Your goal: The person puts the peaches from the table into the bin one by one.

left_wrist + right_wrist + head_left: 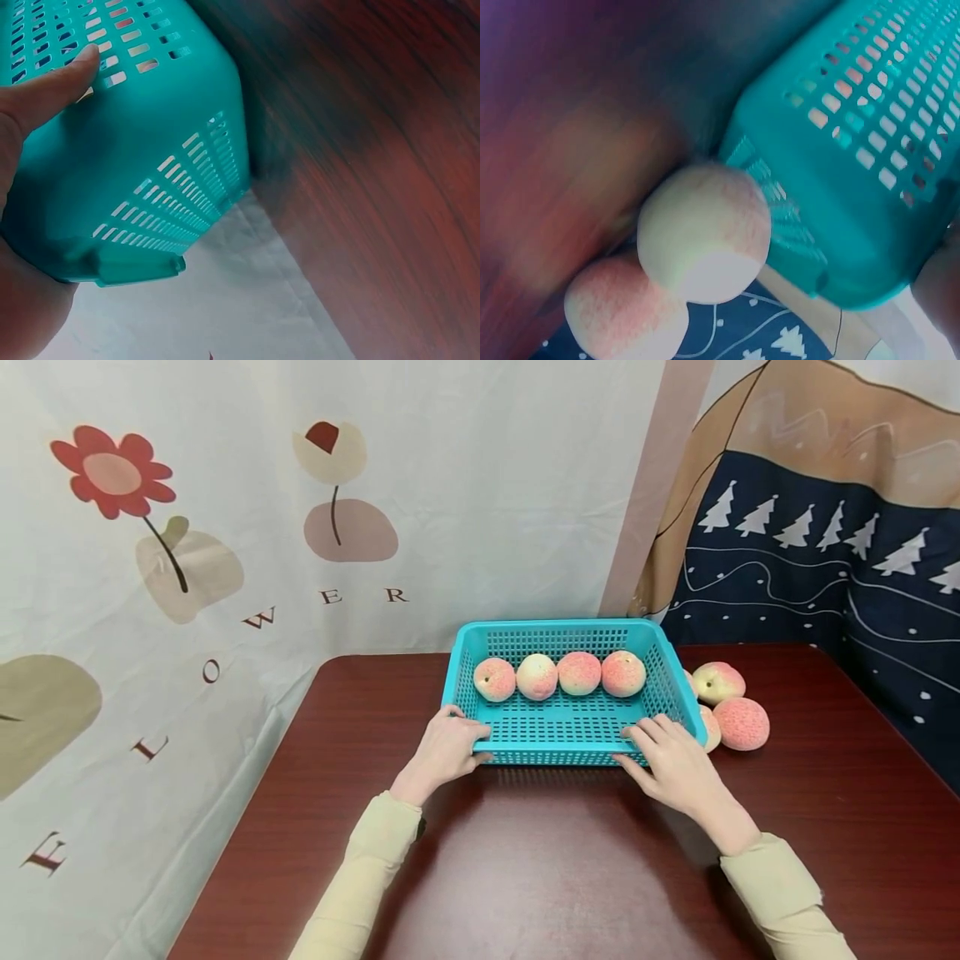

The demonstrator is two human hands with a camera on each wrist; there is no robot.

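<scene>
Your L hand (447,746) & R hand (673,767) clamp fingers on basket (555,624) rim, near side, back of table (555,868); prob part done: 4 peaches (580,673) in, other peaches (741,724) out on R

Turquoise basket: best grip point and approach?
Probably the near rim of the turquoise basket, coming from the near side, left hand and right hand pinching toward opposite ends. The rim is narrow enough to pinch, the row of peaches sits toward the far wall, leaving room inside, and loose peaches crowd the right side.
</scene>
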